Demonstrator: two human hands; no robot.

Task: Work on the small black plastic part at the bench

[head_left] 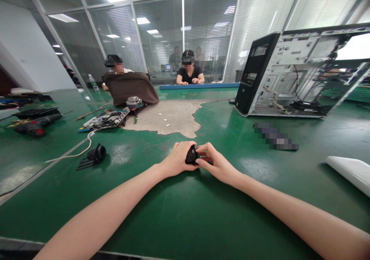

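Note:
In the middle of the green tabletop point(173, 210), a small black plastic part point(191, 155) is between my two hands. My left hand point(177, 159) wraps around its left side, with the fingers curled over the top and the thumb side low by the table. At the right edge of the part, my right hand point(215, 161) pinches with thumb and fingertips. The part's exact kind cannot be made out, since my fingers cover much of it. Another black plastic piece point(98, 153), with a round end and thin prongs, lies on the table to the left.
An open computer case point(289, 79) stands at the right, near a blurred-out dark object point(276, 136) and a white item point(351, 171). On the left are a circuit board point(106, 121), a white cable point(86, 146) and a power drill point(37, 125). Two people sit across the room.

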